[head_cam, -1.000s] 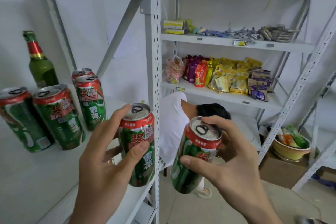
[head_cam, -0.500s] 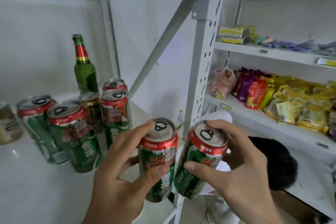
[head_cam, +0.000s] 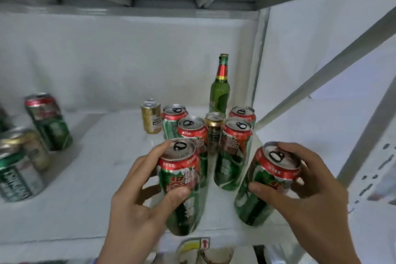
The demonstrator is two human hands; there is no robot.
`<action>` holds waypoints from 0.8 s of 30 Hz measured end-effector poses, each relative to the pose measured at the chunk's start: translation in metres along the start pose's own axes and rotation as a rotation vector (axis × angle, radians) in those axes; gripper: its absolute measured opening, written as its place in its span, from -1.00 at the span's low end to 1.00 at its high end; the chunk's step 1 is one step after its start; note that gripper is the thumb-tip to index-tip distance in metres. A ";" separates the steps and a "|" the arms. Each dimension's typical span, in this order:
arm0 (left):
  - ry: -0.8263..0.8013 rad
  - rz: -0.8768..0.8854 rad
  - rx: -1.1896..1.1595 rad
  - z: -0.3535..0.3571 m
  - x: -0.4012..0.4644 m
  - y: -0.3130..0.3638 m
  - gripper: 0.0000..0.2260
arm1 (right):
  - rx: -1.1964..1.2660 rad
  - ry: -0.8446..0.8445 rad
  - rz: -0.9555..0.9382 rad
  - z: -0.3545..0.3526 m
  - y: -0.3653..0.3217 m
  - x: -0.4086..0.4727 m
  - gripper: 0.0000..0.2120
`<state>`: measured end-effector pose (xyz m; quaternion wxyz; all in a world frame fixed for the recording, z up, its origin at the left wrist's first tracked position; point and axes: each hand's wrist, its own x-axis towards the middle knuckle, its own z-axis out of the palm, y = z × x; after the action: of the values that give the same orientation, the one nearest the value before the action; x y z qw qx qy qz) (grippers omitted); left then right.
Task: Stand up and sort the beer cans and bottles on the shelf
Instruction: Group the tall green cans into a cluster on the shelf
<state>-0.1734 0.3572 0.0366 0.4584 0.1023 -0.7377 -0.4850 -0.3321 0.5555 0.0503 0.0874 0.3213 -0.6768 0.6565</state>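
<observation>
Your left hand (head_cam: 137,195) grips a red-and-green can (head_cam: 182,186), thumb and fingers curled round it, at the front of the white shelf (head_cam: 85,210); your right hand (head_cam: 300,195) clamps a second can (head_cam: 265,184) just beside the edge; behind them stand four matching cans (head_cam: 233,148), two gold cans (head_cam: 151,119) and a green bottle (head_cam: 220,90); more cans (head_cam: 49,122) stand far left.

i see soft, even, fairly bright light and weak shadows on the shelf (head_cam: 85,210). cans (head_cam: 19,176) left of the bottle (head_cam: 220,92) smear with blur; wide-angle bending warps the frame edges.
</observation>
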 end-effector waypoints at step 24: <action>0.123 -0.029 0.190 0.008 0.031 -0.039 -0.37 | -0.126 -0.024 -0.048 0.012 0.045 0.046 -0.29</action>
<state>-0.2078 0.3241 0.0221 0.4839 0.1854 -0.7493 -0.4123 -0.3891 0.5257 0.0364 0.1152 0.3392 -0.7098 0.6065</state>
